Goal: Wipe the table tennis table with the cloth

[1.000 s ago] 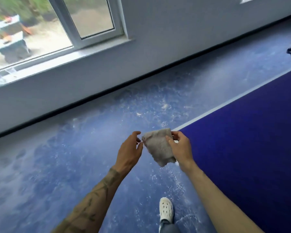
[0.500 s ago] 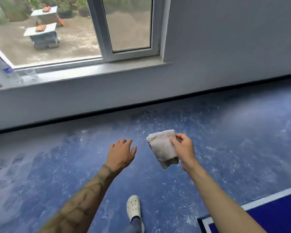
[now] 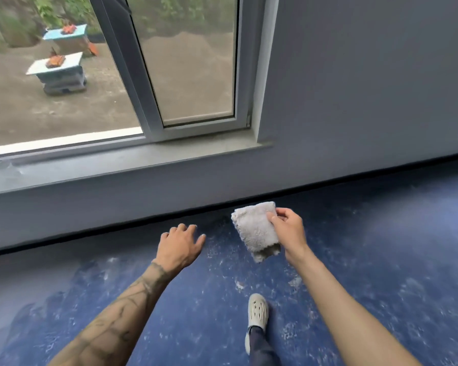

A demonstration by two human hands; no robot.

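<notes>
tabletop gone from view, window (image 3: pixel 191 62) ahead
my right hand (image 3: pixel 291 233) pinches the cloth (image 3: pixel 254 228); my left hand (image 3: pixel 179 247) hangs released, apart

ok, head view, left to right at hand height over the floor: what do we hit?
left hand → cloth → right hand, pinching the cloth's right edge. The shoe is left out: it sits directly below the cloth, so its place in the order is unclear.
</notes>
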